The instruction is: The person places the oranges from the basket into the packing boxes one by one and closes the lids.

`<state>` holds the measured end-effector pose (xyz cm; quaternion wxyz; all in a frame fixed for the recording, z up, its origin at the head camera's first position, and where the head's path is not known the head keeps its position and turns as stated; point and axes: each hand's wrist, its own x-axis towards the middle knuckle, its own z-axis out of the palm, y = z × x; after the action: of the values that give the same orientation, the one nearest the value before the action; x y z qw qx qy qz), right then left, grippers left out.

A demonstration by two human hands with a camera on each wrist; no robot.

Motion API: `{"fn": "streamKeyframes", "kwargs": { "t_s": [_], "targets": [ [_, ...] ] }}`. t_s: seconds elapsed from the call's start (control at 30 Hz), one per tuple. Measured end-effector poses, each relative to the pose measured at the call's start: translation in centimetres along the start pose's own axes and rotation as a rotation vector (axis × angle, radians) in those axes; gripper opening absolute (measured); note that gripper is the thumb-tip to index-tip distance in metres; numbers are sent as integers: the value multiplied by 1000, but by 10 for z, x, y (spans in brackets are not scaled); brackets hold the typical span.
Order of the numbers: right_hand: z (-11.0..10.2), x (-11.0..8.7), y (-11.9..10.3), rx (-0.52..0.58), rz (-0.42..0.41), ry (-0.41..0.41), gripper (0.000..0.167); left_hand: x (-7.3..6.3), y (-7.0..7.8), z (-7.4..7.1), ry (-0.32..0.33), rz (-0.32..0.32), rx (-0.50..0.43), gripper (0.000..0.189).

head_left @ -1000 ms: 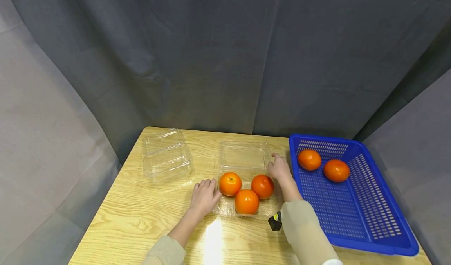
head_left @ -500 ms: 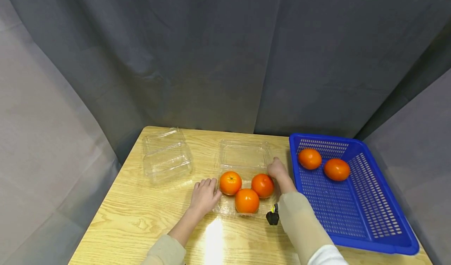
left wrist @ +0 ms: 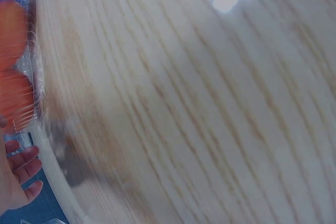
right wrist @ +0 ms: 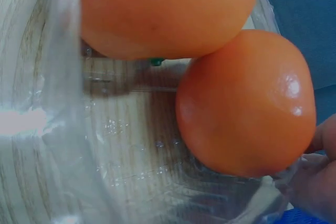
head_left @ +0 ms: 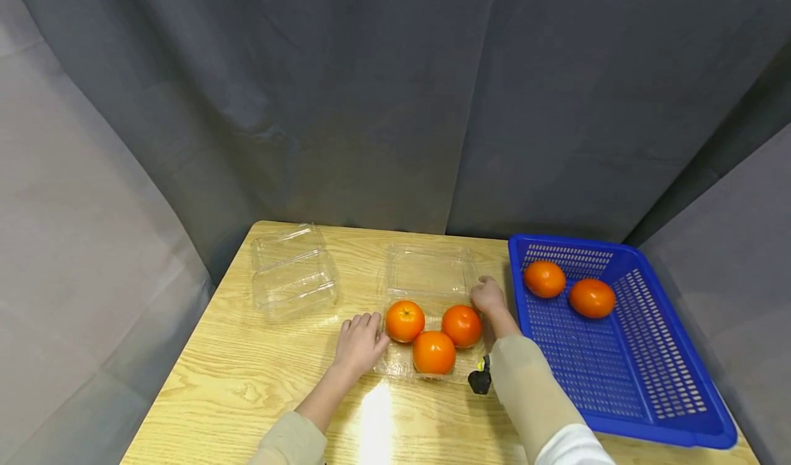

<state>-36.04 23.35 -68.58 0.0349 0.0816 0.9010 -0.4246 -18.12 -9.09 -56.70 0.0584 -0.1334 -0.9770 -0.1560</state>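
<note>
A clear plastic clamshell container lies with its lid folded back on the table. Inside its near half are three smooth, round orange fruits. Along the container's left side rests my left hand, its fingers loosely extended; the left wrist view shows those fingers beside the clear wall. My right hand pinches the plastic edge on the right, near the fold. In the right wrist view, its curled fingers sit at the corner just past one orange fruit.
A blue plastic basket with two more orange fruits stands on the right. Another clear clamshell lies unfolded at the back left of the wooden table. Grey curtains hang behind and at the sides.
My right hand has curled its outstretched finger in and taken hold of the container's right edge. The left hand and the fruits look unmoved.
</note>
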Motion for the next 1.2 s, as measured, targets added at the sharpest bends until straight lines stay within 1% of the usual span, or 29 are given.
{"fn": "streamKeyframes", "kwargs": {
  "t_s": [0.03,0.1,0.13,0.17,0.23,0.27,0.3,0.33,0.4,0.47,0.5,0.53,0.57,0.63,0.7,0.9,1.07,1.2],
  "targets": [
    [-6,-11,-15,46,7,10,50,0,0,0,0,-1,1,27],
    [-1,2,-6,170,49,8,46,0,0,0,-4,-4,-1,28],
    [2,7,-1,204,48,42,42,0,0,0,-5,-6,-6,29],
    [5,15,4,209,58,73,40,0,0,0,-9,-9,-9,30],
    [9,25,12,215,54,143,34,1,0,1,-14,-11,-13,33],
    [9,30,17,213,64,149,34,1,0,1,-15,-12,-16,34],
    [0,14,-2,230,57,167,33,1,0,1,-15,-12,-16,35],
    [-10,-2,-23,224,67,182,33,1,0,1,-15,-13,-17,35],
    [-32,-40,-71,268,94,171,36,1,0,1,-15,-13,-18,34],
    [-51,-73,-113,320,111,161,37,1,0,1,-17,-15,-24,33],
    [-57,-82,-126,326,102,177,36,1,0,1,-19,-17,-26,33],
    [-64,-93,-143,308,118,179,37,1,0,0,-21,-18,-28,33],
    [-68,-100,-152,310,105,188,37,1,0,0,-22,-18,-31,33],
    [-74,-106,-164,306,81,215,39,0,0,0,-25,-20,-34,34],
    [-77,-107,-171,310,53,244,40,0,0,-1,-26,-20,-35,33],
    [-84,-110,-189,378,-29,375,42,0,0,-1,-22,-19,-32,28],
    [-88,-115,-201,458,-56,463,45,0,0,-1,-16,-15,-26,24],
    [-90,-120,-205,476,-61,512,44,-1,0,-1,-11,-12,-24,27]
  ]
}}
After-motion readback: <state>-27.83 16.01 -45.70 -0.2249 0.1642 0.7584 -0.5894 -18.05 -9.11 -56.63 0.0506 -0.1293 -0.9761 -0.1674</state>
